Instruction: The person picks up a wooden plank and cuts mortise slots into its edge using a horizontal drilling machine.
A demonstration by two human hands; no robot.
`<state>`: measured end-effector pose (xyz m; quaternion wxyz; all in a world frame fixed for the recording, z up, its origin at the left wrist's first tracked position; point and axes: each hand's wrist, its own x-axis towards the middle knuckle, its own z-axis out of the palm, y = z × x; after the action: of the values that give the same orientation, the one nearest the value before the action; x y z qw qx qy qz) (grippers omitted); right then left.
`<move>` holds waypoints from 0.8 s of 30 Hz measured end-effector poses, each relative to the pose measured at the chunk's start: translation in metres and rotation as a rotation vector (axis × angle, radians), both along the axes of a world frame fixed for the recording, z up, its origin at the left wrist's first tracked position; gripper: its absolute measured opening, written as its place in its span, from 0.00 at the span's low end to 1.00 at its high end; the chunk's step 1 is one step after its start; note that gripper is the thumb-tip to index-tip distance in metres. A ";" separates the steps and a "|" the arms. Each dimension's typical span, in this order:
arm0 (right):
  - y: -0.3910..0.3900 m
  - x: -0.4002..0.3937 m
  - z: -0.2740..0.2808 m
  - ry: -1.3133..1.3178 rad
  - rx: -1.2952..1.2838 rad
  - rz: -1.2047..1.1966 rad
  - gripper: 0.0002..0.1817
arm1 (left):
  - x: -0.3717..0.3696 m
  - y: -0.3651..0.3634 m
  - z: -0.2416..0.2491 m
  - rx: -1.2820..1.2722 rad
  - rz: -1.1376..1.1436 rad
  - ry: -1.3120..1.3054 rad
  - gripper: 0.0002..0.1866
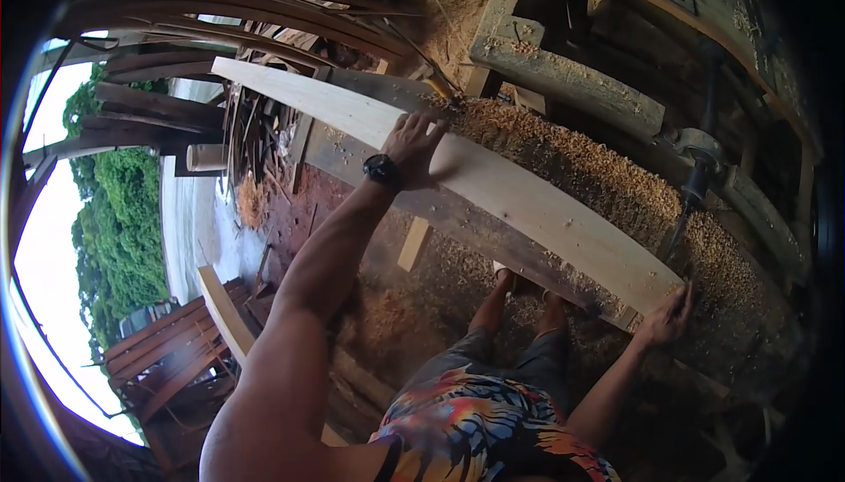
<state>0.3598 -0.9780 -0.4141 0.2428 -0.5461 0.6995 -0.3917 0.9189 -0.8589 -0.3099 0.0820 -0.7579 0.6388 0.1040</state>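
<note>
A long pale wooden plank lies diagonally across a dark, chip-strewn bench top. My left hand, with a black watch at the wrist, rests on the plank near its middle, fingers spread over the surface. At the plank's near right end is my right hand, its fingers wrapped round the end edge. Small wood chips dot the plank's face.
Wood shavings are heaped along the plank's far side. Beyond them stand a heavy timber frame and a metal shaft with a clamp-like fitting. Loose boards lean at the left. A short wood block shows below the bench edge.
</note>
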 end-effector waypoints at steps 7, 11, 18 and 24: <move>0.003 -0.028 -0.036 -0.428 0.052 -0.065 0.21 | -0.009 0.033 -0.008 -0.087 0.000 0.097 0.57; 0.013 -0.029 -0.032 -0.290 0.060 -0.066 0.18 | -0.003 0.026 -0.005 -0.131 -0.179 0.045 0.62; 0.008 -0.006 0.013 -0.332 -0.040 -0.037 0.15 | -0.013 0.017 0.002 0.006 -0.151 -0.051 0.65; 0.004 -0.005 0.013 -0.245 -0.005 -0.002 0.16 | -0.020 0.005 0.004 0.040 -0.121 -0.039 0.58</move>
<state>0.3553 -0.9739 -0.4010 0.3248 -0.4941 0.6641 -0.4576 0.8991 -0.8540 -0.3055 0.1158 -0.7181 0.6794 0.0966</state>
